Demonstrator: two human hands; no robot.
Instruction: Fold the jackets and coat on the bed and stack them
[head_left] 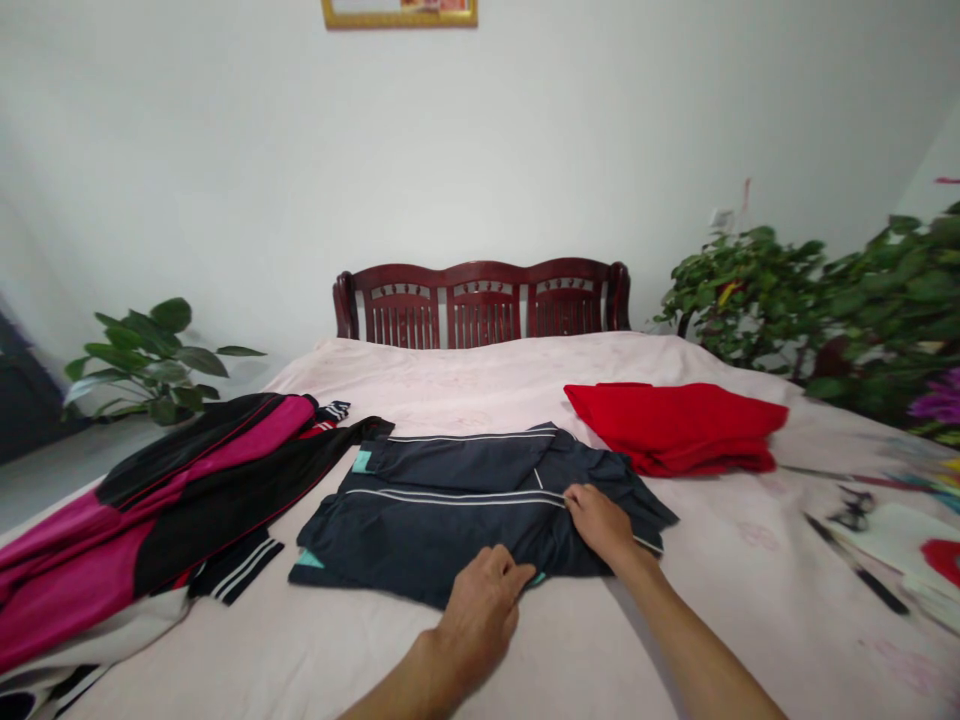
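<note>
Left hand (478, 618) lying flat on the navy garment (442, 520) at 5 o'clock, right hand (598, 524) pinching its fold around 3 o'clock.

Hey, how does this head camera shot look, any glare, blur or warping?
Head view: soft, even light without harsh glare; a faint shadow lies beside the right forearm; wide-lens warping bows the bed; the navy garment looks sharp, with no obvious blur.
</note>
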